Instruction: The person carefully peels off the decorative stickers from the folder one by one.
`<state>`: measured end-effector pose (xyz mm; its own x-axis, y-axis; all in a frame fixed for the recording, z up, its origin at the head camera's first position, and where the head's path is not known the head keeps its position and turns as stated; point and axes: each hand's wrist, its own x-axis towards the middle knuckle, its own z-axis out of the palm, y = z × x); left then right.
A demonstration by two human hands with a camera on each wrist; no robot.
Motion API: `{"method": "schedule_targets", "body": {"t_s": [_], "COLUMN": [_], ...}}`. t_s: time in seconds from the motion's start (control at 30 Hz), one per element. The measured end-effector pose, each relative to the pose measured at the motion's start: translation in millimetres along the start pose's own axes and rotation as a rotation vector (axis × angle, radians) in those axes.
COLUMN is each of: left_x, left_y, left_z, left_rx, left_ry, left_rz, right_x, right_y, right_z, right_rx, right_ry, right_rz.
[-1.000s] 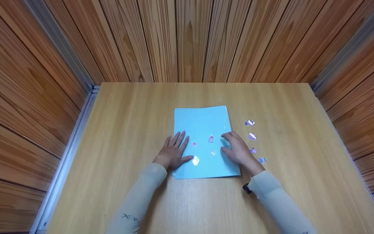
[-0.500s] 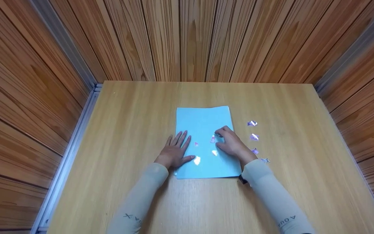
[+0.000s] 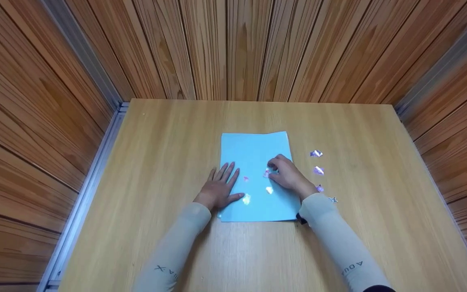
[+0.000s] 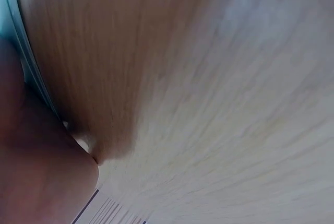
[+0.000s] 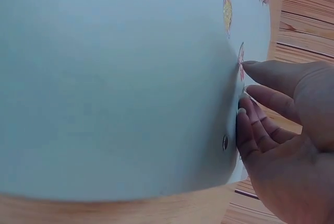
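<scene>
A light blue sheet of paper [image 3: 253, 148] lies on the table with several small shiny stickers on it. My left hand [image 3: 218, 191] rests flat with spread fingers on its left edge, near a small pink sticker [image 3: 246, 179] and a glinting one [image 3: 246, 199]. At the right half of the paper, my right hand [image 3: 289, 175] pinches at a pink sticker [image 5: 241, 51], thumb and index finger close together on it. A yellowish sticker [image 5: 227, 15] and a small dark round one [image 5: 225, 143] show nearby in the right wrist view.
On the wooden table [image 3: 168, 138], right of the paper, several shiny purple stickers lie in a column, the farthest sticker [image 3: 316, 153] at the top. Wood-plank walls [image 3: 241, 48] enclose the back and both sides. A metal rail [image 3: 89, 190] runs along the left edge.
My right hand has moved left from the paper's right edge to the pink sticker, and its fingers have closed in on it. My left hand stays in place on the paper.
</scene>
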<state>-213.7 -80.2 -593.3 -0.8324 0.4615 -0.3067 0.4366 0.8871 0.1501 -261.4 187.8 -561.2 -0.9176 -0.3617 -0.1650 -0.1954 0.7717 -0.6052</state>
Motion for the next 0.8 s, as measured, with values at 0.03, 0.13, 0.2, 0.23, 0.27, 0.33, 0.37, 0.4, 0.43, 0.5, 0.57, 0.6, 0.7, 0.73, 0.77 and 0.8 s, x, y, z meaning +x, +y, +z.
{"method": "schedule_targets", "body": {"t_s": [0.03, 0.13, 0.2, 0.23, 0.27, 0.33, 0.37, 0.4, 0.43, 0.5, 0.57, 0.6, 0.7, 0.73, 0.77, 0.8], "left_x": [0.3, 0.8, 1.1, 1.3, 1.6, 1.9, 2.0, 1.9, 2.0, 1.7, 1.0, 0.4, -2.0, -2.7, -3.1, -3.7], "left_y": [-0.5, -1.8, -2.6, -2.9, -3.3, -3.4, -3.5, -3.6, -3.6, -3.1, -2.3, -1.7, 0.8, 1.6, 2.1, 2.7], "left_z": [1.2, 4.3, 6.1, 6.8, 7.5, 8.3, 8.8, 9.0, 9.2, 9.1, 7.6, 6.5, 1.1, -0.4, -1.4, -2.3], "left_rx": [0.002, 0.011, 0.020, 0.020, 0.021, 0.018, 0.017, 0.017, 0.018, 0.029, 0.036, 0.035, 0.038, 0.041, 0.042, 0.041], "left_ry": [0.004, 0.012, 0.018, 0.018, 0.020, 0.028, 0.031, 0.036, 0.040, 0.047, 0.044, 0.044, 0.047, 0.047, 0.045, 0.046], "left_rz": [0.000, 0.002, 0.001, 0.000, -0.001, 0.001, 0.001, 0.002, 0.003, 0.007, 0.003, 0.001, -0.002, -0.003, -0.005, -0.005], "right_x": [0.5, 1.6, 2.0, 2.1, 2.0, 2.1, 2.5, 3.0, 3.2, 3.8, 4.3, 4.5, 5.7, 6.1, 6.5, 6.8], "right_y": [-0.1, -0.4, -0.4, -0.5, -0.7, -0.8, -0.9, -1.1, -1.1, -1.3, -1.7, -1.9, -2.1, -2.1, -2.0, -1.7], "right_z": [0.2, 0.9, 1.3, 1.4, 1.3, 1.1, 0.9, 0.8, 0.7, 0.6, 0.3, 0.3, 0.5, 0.7, 0.9, 1.2], "right_rx": [-0.004, -0.006, -0.006, -0.006, -0.003, -0.002, -0.003, -0.004, -0.003, 0.000, 0.000, 0.001, -0.016, -0.023, -0.030, -0.036], "right_ry": [-0.001, -0.005, -0.006, -0.005, -0.004, 0.002, 0.004, 0.005, 0.006, 0.006, 0.007, 0.008, 0.014, 0.017, 0.018, 0.020], "right_rz": [-0.006, -0.009, -0.010, -0.014, -0.010, -0.008, -0.006, -0.005, -0.004, 0.006, 0.006, 0.005, -0.010, -0.017, -0.023, -0.028]}}
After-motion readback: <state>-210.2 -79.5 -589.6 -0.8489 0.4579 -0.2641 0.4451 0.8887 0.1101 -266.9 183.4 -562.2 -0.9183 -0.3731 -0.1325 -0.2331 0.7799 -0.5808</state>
